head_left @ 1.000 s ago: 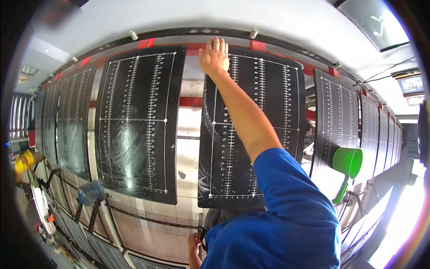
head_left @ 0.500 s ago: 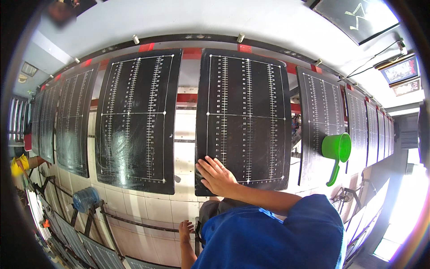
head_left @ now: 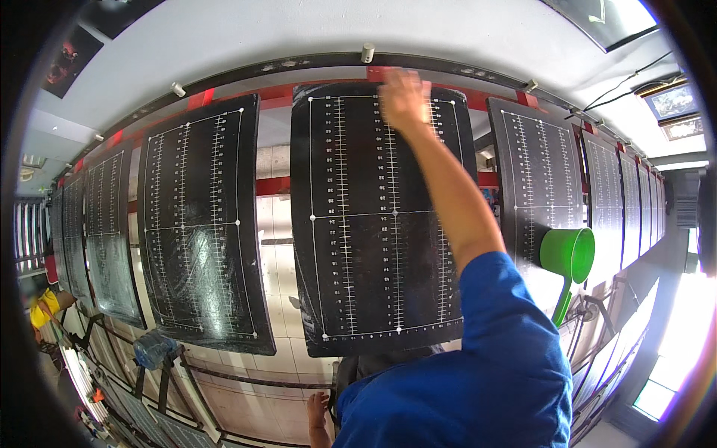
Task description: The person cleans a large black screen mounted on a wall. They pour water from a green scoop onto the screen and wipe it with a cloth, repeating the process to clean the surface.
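A large black board [head_left: 366, 276] with white ruled lines, tick marks and corner dots lies in front of me. My right hand [head_left: 405, 101] is stretched across it to its far edge, palm down, open and holding nothing. Motion blurs its fingers; whether it presses on the surface I cannot tell. Low by my side, off the near edge of the board, hangs my left hand [head_left: 318, 408], its fingers loosely bent with nothing in them. To the right, a green plastic dipper [head_left: 567, 254] with a long handle rests on the neighbouring board [head_left: 526, 179].
More ruled black boards [head_left: 202, 194] run in a row to both sides, on a frame with red bars [head_left: 272, 185]. A clear blue water jug [head_left: 154, 349] is low on the left. Farther left a person in a yellow sleeve [head_left: 45, 306] shows. Framed pictures [head_left: 670, 104] hang at right.
My right hand has gone from the board's near left corner to its far edge, arm outstretched. My left hand hangs slightly lower in view. The camera view has shifted.
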Demonstrator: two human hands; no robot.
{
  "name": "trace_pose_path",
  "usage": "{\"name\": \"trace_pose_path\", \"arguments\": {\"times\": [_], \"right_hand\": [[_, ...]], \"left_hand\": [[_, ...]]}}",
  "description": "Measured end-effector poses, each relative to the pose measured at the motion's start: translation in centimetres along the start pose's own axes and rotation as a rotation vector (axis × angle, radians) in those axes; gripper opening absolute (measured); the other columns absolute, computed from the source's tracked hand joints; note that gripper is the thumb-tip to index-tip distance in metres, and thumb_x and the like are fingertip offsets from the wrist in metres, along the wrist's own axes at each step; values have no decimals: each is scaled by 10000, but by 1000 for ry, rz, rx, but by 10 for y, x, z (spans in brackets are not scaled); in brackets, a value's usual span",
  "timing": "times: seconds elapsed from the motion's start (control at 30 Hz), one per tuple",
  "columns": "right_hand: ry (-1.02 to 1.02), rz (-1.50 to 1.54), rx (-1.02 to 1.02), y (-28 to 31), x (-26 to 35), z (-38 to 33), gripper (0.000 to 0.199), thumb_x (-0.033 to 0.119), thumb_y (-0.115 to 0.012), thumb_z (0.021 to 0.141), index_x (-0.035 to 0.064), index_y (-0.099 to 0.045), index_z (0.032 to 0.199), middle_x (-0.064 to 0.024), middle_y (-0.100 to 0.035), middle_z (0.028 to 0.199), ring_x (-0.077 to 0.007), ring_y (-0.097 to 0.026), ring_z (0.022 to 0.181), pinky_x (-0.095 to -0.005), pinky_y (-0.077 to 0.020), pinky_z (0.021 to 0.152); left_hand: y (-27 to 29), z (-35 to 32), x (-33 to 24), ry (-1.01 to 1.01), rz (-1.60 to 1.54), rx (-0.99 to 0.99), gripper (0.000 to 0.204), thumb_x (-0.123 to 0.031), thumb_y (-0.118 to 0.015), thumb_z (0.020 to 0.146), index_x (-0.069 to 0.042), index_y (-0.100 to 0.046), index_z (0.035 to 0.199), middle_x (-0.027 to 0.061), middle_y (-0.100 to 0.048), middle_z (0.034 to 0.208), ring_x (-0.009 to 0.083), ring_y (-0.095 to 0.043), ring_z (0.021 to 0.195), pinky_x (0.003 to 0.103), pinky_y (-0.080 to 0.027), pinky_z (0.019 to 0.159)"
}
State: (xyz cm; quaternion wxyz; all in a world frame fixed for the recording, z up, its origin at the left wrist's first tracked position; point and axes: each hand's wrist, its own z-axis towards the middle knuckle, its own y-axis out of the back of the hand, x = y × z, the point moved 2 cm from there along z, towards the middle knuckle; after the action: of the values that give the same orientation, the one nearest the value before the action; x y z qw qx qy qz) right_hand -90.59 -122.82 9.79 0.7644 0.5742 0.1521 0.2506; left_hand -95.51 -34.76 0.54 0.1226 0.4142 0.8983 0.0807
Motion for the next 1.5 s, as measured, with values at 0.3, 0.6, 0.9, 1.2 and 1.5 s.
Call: {"name": "trace_pose_path", "arguments": {"times": [0.3, 0.6, 0.9, 1.2, 1.5], "right_hand": [[-81, 22, -150, 17, -128, -69, 570, 286, -400, 1039, -126, -400, 1434, -276, -440, 1490, -349, -362, 1443, -482, -242, 1216], [-98, 232, 62, 145, -51, -429, 607, 187, -518, 986, -45, -334, 1515, -280, -299, 1573, -493, -233, 1469, -519, -226, 1215], [-160, 238, 304, 180, 160, -475, 770, 338, -611, 950, -79, -291, 1513, -266, -257, 1584, -483, -159, 1493, -560, -159, 1221], [160, 313, -11, 115, 256, -294, 581, 343, -544, 970, 15, -465, 1443, -161, -432, 1487, -407, -295, 1457, -492, -227, 1224], [556, 401, 231, 170, 257, -467, 532, 160, -546, 946, 66, -466, 1463, -63, -447, 1509, -301, -337, 1472, -440, -324, 1212]], "left_hand": [[31, 36, -52, -200, 67, 31, 349, -307, -492, 1010, -11, -601, 1159, 121, -699, 949, 216, -685, 764, 324, -542, 600], [49, 59, -61, -293, 117, 115, 405, -358, -491, 1018, -4, -603, 1181, 134, -700, 1035, 201, -671, 800, 315, -526, 653], [96, 79, 3, -398, 132, 196, 430, -386, -519, 1006, -10, -620, 1186, 111, -704, 1028, 183, -660, 798, 327, -514, 664], [130, 56, -3, -331, 14, -9, 430, -377, -488, 1021, -3, -601, 1201, 109, -697, 1037, 195, -667, 806, 343, -525, 686], [90, 67, 6, -194, 96, 53, 418, -371, -477, 1028, -14, -590, 1214, 113, -689, 1045, 200, -667, 826, 347, -526, 681]]}}
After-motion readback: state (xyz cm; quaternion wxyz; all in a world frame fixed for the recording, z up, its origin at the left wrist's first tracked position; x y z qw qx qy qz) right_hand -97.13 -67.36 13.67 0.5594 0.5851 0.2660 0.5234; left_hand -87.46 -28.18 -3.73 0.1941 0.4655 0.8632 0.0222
